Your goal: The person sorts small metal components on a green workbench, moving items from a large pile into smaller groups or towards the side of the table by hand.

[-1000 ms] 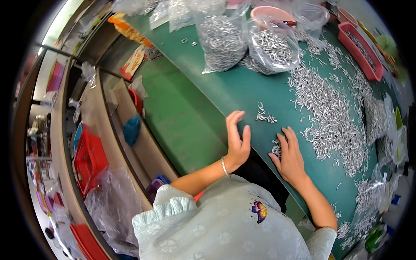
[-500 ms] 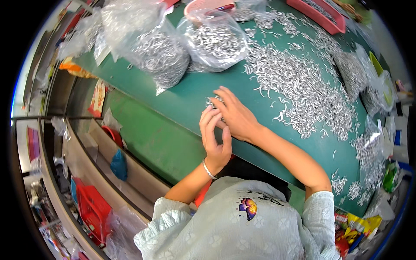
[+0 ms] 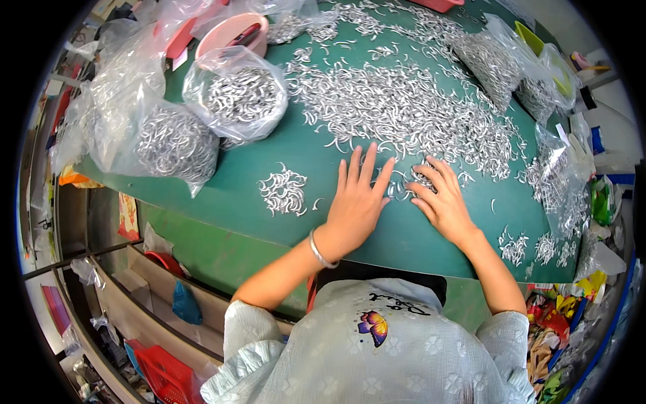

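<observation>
On the green table [image 3: 232,195] lies a wide heap of small curved silver metal pieces [image 3: 404,111]. My left hand [image 3: 355,205] rests palm down at the heap's near edge, fingers spread, with a few pieces beside its fingertips. To its right, my right hand [image 3: 443,202] is open, its bent fingers apart and touching loose pieces at the heap's edge. Some of those pieces are hidden under the fingers. A small separate pile [image 3: 282,192] of the same pieces sits left of my left hand, with one stray piece between them.
An open clear bag [image 3: 235,94] of pieces and a fuller bag [image 3: 178,141] stand at the left. Behind them is a pink tub [image 3: 232,37]. More filled bags [image 3: 488,64] line the right side. Small piles [image 3: 513,248] lie near the right front edge.
Both hands have left the small pile and moved right to the big heap's near edge, spreading apart. The small pile now shows uncovered. The whole view has shifted too.
</observation>
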Tool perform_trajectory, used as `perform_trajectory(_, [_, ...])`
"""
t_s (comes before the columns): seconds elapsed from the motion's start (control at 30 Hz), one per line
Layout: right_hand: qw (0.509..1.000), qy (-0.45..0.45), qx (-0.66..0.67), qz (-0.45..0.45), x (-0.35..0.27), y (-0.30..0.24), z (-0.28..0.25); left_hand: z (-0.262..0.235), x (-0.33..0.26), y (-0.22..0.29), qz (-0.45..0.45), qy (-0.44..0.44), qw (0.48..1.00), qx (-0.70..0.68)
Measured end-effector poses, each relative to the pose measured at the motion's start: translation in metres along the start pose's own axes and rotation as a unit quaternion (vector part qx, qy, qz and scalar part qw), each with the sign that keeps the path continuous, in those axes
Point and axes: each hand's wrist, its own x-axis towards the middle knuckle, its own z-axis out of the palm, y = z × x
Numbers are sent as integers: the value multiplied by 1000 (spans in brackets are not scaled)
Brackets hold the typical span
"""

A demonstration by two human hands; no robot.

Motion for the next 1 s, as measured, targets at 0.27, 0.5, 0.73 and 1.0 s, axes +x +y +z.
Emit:
perform_trajectory(0.27, [990,114,12,77,-31,50,-30,23,-7,30,84,-90,985,-117])
perform_trajectory(0.5, [954,153,-138,218,-46,33,-32,-9,-35,39,-7,-20,994,-108])
perform_trajectory(0.73, [976,137,-37,164,-47,20,-19,-25,-81,-5,-157,41,984,75])
perform_trajectory(1.0, [944,216,68,241,-46,42,-43,-26,-58,-17,-152,144,976,68])
